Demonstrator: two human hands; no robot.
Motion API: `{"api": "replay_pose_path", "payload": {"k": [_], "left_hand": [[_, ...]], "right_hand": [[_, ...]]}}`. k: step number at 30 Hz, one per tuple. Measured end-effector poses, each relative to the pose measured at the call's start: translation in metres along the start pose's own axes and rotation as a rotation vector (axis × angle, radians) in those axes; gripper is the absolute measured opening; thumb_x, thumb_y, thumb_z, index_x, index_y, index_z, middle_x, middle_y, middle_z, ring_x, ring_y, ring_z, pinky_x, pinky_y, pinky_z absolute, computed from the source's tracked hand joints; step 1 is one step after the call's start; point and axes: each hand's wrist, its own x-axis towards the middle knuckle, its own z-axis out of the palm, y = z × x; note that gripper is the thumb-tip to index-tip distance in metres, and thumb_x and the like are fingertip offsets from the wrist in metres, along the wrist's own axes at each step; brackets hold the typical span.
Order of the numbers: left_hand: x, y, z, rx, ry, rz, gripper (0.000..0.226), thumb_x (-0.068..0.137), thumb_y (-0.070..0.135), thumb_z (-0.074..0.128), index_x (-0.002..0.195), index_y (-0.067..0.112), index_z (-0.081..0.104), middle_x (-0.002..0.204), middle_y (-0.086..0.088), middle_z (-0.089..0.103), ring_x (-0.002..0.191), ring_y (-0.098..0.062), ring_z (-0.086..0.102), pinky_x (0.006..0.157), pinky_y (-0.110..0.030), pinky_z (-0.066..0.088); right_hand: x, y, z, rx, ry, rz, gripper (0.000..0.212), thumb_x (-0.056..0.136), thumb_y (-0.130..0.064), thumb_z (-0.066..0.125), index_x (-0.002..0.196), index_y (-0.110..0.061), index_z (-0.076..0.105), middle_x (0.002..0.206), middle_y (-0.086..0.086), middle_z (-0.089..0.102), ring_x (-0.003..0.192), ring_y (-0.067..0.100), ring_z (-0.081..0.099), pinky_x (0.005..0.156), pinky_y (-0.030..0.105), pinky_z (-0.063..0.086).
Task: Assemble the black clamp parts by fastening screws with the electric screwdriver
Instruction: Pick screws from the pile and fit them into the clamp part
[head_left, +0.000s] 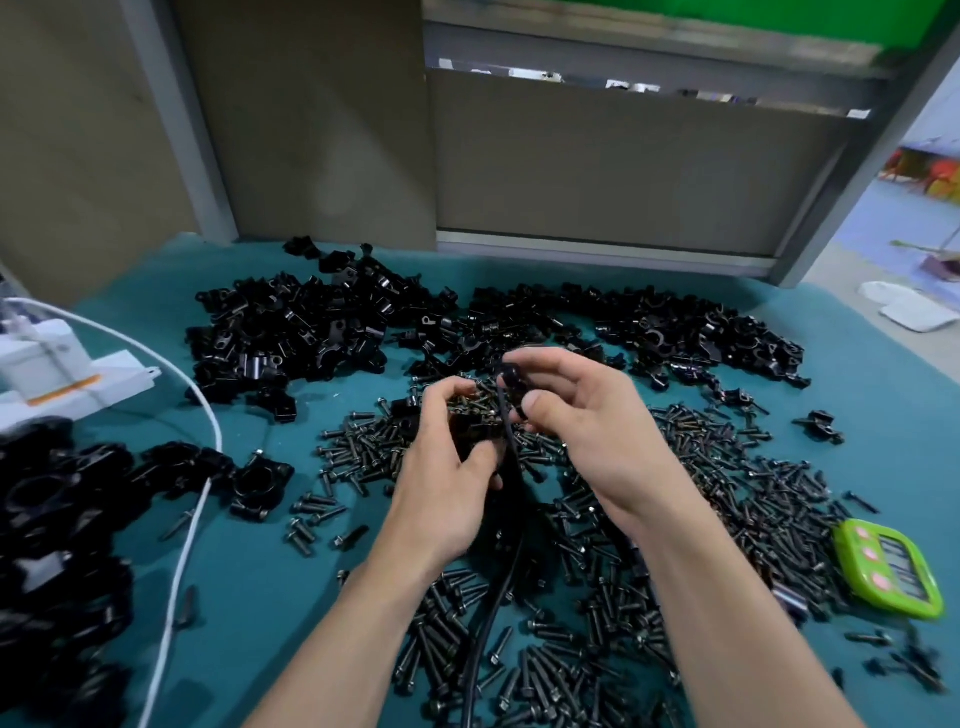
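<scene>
Table (270, 571), teal-covered.
Left hand (447, 467): fingers are curled round a black clamp part (470, 428), held just above the scattered screws (701, 493).
Right hand (587, 426): a small black piece (511, 382) is pinched between thumb and fingertips, just beside the clamp part.
Black cable (493, 597): seen running from between the hands to the near edge.
Loose clamp parts (291, 327) are heaped at the back.
Assembled clamps (52, 519) are piled at left.
White cable (192, 519): laid at left.
Green timer (888, 571): laid at right.

Left hand (447, 462) and right hand (587, 415) held close together, fingers (540, 404) curled, gripping.
</scene>
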Motion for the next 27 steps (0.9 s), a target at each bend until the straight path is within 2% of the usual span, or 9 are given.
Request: {"api": "replay_pose_path", "payload": {"k": [4,7,12,15,17,19,22,24,27], "left_hand": [[0.005,-0.001,-0.004,-0.213,-0.033,-0.095,0.038,0.072,0.032,0.078,0.097,0.043,0.052,0.082,0.000,0.076,0.062,-0.024,0.069,0.065,-0.050,0.058],[0.010,-0.002,-0.007,-0.249,-0.100,-0.116,0.048,0.065,0.025,0.085,0.103,0.024,0.056,0.079,-0.006,0.075,0.059,-0.022,0.063,0.059,-0.039,0.053],[0.012,-0.003,-0.016,-0.284,-0.249,-0.116,0.046,0.071,0.014,0.092,0.108,0.012,0.066,0.076,-0.005,0.075,0.058,-0.015,0.064,0.054,-0.023,0.052],[0.011,0.001,-0.018,-0.311,-0.230,-0.076,0.036,0.072,0.010,0.088,0.104,0.022,0.076,0.080,-0.007,0.077,0.069,-0.017,0.073,0.061,-0.023,0.056],[0.008,0.001,-0.014,-0.237,-0.155,-0.025,0.040,0.079,0.004,0.086,0.105,0.033,0.076,0.087,-0.007,0.080,0.079,-0.021,0.079,0.070,-0.032,0.062],[0.006,-0.001,-0.010,-0.050,-0.052,0.037,0.044,0.088,0.007,0.081,0.112,0.042,0.068,0.089,0.001,0.081,0.079,-0.021,0.078,0.076,-0.044,0.063],[0.004,-0.006,-0.006,0.152,0.045,0.116,0.045,0.093,0.010,0.074,0.105,0.053,0.069,0.081,0.014,0.077,0.061,-0.009,0.071,0.059,-0.030,0.058],[0.003,-0.005,-0.006,0.167,0.078,0.113,0.054,0.092,0.005,0.072,0.096,0.059,0.073,0.076,0.017,0.076,0.057,-0.005,0.069,0.055,-0.021,0.055],[0.003,-0.004,-0.007,0.099,0.052,0.121,0.052,0.092,0.001,0.070,0.089,0.052,0.078,0.078,0.013,0.078,0.061,-0.010,0.072,0.057,-0.028,0.059]], "right_hand": [[-0.003,0.004,-0.005,-0.138,-0.069,-0.068,0.050,0.090,0.016,0.056,0.112,-0.026,0.074,0.110,-0.007,0.078,0.111,0.010,0.070,0.099,0.031,0.054],[-0.010,0.008,-0.007,-0.154,-0.112,-0.057,0.049,0.091,0.017,0.054,0.113,-0.021,0.073,0.110,-0.005,0.077,0.112,0.012,0.070,0.101,0.037,0.055],[-0.013,0.009,-0.008,-0.177,-0.138,-0.063,0.047,0.093,0.014,0.054,0.114,-0.024,0.071,0.110,-0.009,0.076,0.113,0.011,0.069,0.100,0.031,0.055],[-0.014,0.010,-0.009,-0.099,-0.058,-0.010,0.040,0.093,0.008,0.063,0.112,-0.027,0.071,0.103,-0.005,0.078,0.096,0.009,0.073,0.090,0.030,0.059],[-0.014,0.012,-0.009,0.000,0.012,0.048,0.035,0.094,0.003,0.066,0.112,-0.026,0.071,0.094,0.005,0.079,0.075,0.014,0.071,0.079,0.030,0.060],[-0.015,0.013,-0.008,0.062,0.049,0.098,0.031,0.094,0.000,0.066,0.114,-0.024,0.070,0.084,0.012,0.077,0.066,0.018,0.066,0.070,0.033,0.059],[-0.014,0.015,-0.007,0.069,0.073,0.144,0.029,0.094,0.002,0.061,0.110,-0.021,0.071,0.067,0.005,0.068,0.062,0.021,0.067,0.059,0.029,0.054],[-0.015,0.015,-0.006,0.048,0.066,0.158,0.032,0.096,0.004,0.057,0.109,-0.020,0.072,0.065,0.001,0.067,0.062,0.022,0.070,0.058,0.028,0.055],[-0.016,0.014,0.000,0.109,0.002,0.183,0.034,0.097,0.009,0.057,0.107,-0.020,0.073,0.073,0.003,0.072,0.068,0.023,0.074,0.065,0.029,0.060]]}}
